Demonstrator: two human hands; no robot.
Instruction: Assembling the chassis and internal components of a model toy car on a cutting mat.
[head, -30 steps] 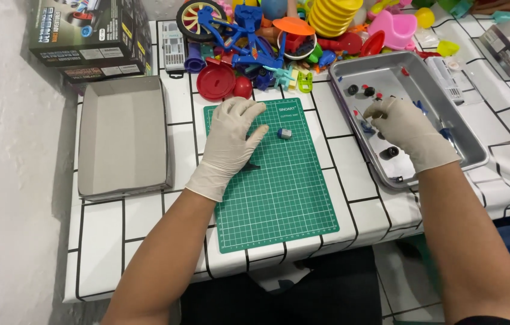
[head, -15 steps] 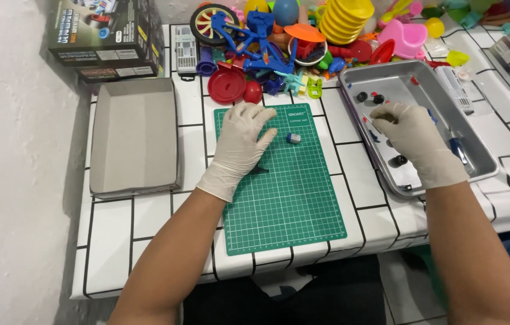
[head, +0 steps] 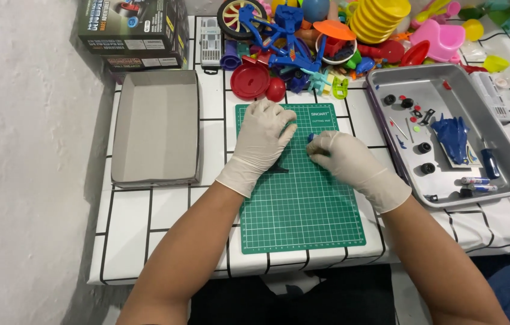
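My left hand, in a white glove, lies flat on the green cutting mat, fingers slightly apart. A thin black part peeks out from under its palm. My right hand, also gloved, rests on the mat just right of the left hand. Its fingertips pinch a small blue-grey piece. Both hands sit on the upper half of the mat and almost touch.
A metal tray at the right holds a blue plastic shell, small black wheels, screws and a screwdriver. An open grey box lid lies at the left. Colourful plastic toys and a dark carton crowd the back.
My right hand left the metal tray and moved left onto the mat, where it closed on the small piece lying there. The left hand stayed flat on the mat.
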